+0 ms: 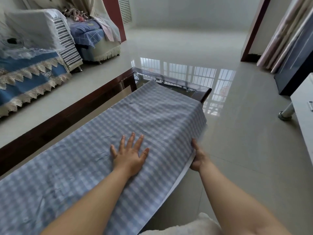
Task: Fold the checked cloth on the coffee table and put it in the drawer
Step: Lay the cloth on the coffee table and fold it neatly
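Note:
The blue-and-white checked cloth (149,114) lies spread along the dark wooden coffee table (71,114) and hangs over the table's right side. My left hand (129,155) lies flat on the cloth with its fingers spread. At the right edge, my right hand (198,156) grips the cloth's hem, thumb on top and fingers underneath. No drawer front can be told apart in this view.
A sofa with blue covers and lace trim (32,72) runs along the left. An armchair (94,39) stands behind it. A white cabinet on a metal leg (303,106) and a dark TV unit (294,68) stand at the right. Glossy tiled floor (237,141) surrounds the table.

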A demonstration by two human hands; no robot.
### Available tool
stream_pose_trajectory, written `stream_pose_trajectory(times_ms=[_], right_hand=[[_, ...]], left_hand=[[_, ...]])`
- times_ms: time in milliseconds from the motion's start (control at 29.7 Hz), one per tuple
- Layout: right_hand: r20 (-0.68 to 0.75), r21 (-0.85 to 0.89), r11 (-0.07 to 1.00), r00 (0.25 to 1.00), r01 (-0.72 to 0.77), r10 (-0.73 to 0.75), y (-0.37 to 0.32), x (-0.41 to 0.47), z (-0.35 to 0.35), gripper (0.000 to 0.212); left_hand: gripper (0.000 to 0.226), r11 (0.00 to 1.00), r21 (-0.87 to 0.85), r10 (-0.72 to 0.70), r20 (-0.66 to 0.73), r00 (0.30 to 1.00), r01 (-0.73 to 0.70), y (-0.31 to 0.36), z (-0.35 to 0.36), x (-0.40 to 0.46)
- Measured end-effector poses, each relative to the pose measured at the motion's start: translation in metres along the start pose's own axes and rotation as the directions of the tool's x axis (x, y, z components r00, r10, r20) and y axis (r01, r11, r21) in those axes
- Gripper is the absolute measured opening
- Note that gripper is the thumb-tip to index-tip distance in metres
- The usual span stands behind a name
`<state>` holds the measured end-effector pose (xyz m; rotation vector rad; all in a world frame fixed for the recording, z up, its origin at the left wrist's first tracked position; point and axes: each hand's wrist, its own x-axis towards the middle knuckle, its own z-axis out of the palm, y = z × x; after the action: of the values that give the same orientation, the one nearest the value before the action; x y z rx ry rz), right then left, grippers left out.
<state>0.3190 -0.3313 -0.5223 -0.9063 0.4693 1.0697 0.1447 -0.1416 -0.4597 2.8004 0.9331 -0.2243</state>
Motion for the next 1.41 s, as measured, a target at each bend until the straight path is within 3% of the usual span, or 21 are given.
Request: stream_pose_trajectory(times_ms=[134, 235, 303, 403, 437, 504, 572, 605, 672, 706, 740, 807, 840, 874, 908, 975, 1076, 1143, 1244, 1311, 1412], right_hand=[[0.03, 0.076, 0.974, 0.976, 0.212, -0.214, -0.027, -0.023, 0.009, 0.036], [-0.031, -0.076, 0.937, 0.939, 0.341, -0.344, -0.054, -0.043, 0.025, 0.025], [-0.031, -0.239, 0.873, 0.895, 0.426, -0.445, -0.067, -0.057, 0.042, 0.025], [0.023, -0.388, 0.782, 0.853, 0.488, -0.521, -0.076, -0.079, 0.073, 0.026], [0.036, -0.429, 0.762, 0.852, 0.486, -0.523, -0.078, -0.085, 0.084, 0.025], [0.063, -0.501, 0.718, 0.848, 0.483, -0.527, -0.077, -0.1, 0.11, 0.023], [0.14, -0.592, 0.64, 0.845, 0.489, -0.516, -0.064, -0.115, 0.142, 0.024], [0.203, -0.604, 0.616, 0.845, 0.505, -0.494, -0.05, -0.125, 0.159, 0.025], [0.373, -0.661, 0.501, 0.824, 0.558, -0.425, -0.009, -0.144, 0.194, 0.031], [0.469, -0.708, 0.385, 0.802, 0.592, -0.371, 0.019, -0.155, 0.209, 0.033], [0.567, -0.727, 0.249, 0.764, 0.64, -0.308, 0.048, -0.169, 0.22, 0.029], [0.708, -0.69, 0.062, 0.69, 0.721, -0.148, 0.11, -0.188, 0.235, 0.017], [0.768, -0.64, -0.028, 0.639, 0.768, -0.041, 0.139, -0.194, 0.236, 0.014], [0.806, -0.573, -0.13, 0.585, 0.809, 0.085, 0.168, -0.198, 0.235, 0.018], [0.807, -0.497, -0.259, 0.55, 0.829, 0.213, 0.195, -0.199, 0.231, 0.032], [0.675, -0.449, -0.489, 0.643, 0.748, 0.363, 0.238, -0.197, 0.212, 0.047], [0.471, -0.349, -0.629, 0.71, 0.695, 0.523, 0.288, -0.2, 0.179, 0.05], [0.415, -0.207, -0.705, 0.713, 0.678, 0.565, 0.306, -0.2, 0.165, 0.054], [0.48, -0.139, -0.724, 0.686, 0.675, 0.547, 0.313, -0.206, 0.162, 0.055], [0.529, -0.169, -0.686, 0.653, 0.707, 0.542, 0.318, -0.215, 0.164, 0.054], [0.486, -0.348, -0.578, 0.67, 0.738, 0.562, 0.318, -0.236, 0.175, 0.082]], left_hand=[[0.063, 1.0, -0.019, -0.004, -0.04, 0.999, 0.003, -0.001, 0.001, -0.001], [0.06, 0.998, -0.048, 0.028, -0.108, 0.994, -0.034, -0.001, 0.003, 0.0], [0.047, 0.964, -0.253, 0.027, -0.197, 0.98, -0.078, -0.002, 0.002, 0.0], [0.043, 0.758, -0.638, -0.021, -0.234, 0.972, -0.137, -0.016, -0.009, -0.011], [0.055, 0.762, -0.622, 0.02, -0.252, 0.967, -0.178, -0.021, -0.012, -0.018], [0.071, 0.906, -0.326, 0.228, -0.164, 0.96, -0.271, -0.023, -0.014, -0.04], [0.062, 0.918, 0.016, 0.396, 0.038, 0.918, -0.396, -0.016, -0.009, -0.073], [0.057, 0.892, 0.059, 0.441, 0.099, 0.892, -0.448, -0.013, -0.007, -0.088], [0.05, 0.897, -0.092, 0.44, 0.076, 0.895, -0.433, -0.02, -0.012, -0.109], [0.043, 0.884, -0.337, 0.356, 0.037, 0.934, -0.324, -0.03, -0.021, -0.118], [0.036, 0.746, -0.65, 0.217, 0.033, 0.976, -0.144, -0.046, -0.033, -0.127], [0.033, 0.059, -0.993, 0.023, 0.107, 0.994, 0.106, -0.096, -0.058, -0.153], [0.041, -0.27, -0.956, -0.038, 0.127, 0.991, 0.112, -0.126, -0.067, -0.168], [0.05, -0.456, -0.888, -0.143, 0.14, 0.98, 0.06, -0.158, -0.069, -0.185], [0.056, -0.534, -0.845, -0.25, 0.147, 0.957, -0.01, -0.188, -0.069, -0.205], [0.064, -0.46, -0.888, -0.421, 0.222, 0.879, 0.004, -0.236, -0.062, -0.242], [0.078, -0.451, -0.875, -0.422, 0.383, 0.821, 0.177, -0.274, -0.042, -0.277], [0.056, -0.288, -0.921, -0.502, 0.379, 0.778, 0.262, -0.273, -0.039, -0.285], [0.029, 0.08, -0.966, -0.661, 0.134, 0.738, 0.248, -0.27, -0.028, -0.286], [0.02, 0.21, -0.961, -0.691, -0.017, 0.723, 0.178, -0.269, -0.034, -0.296], [0.02, 0.366, -0.926, -0.706, -0.208, 0.677, 0.097, -0.278, -0.052, -0.321]])
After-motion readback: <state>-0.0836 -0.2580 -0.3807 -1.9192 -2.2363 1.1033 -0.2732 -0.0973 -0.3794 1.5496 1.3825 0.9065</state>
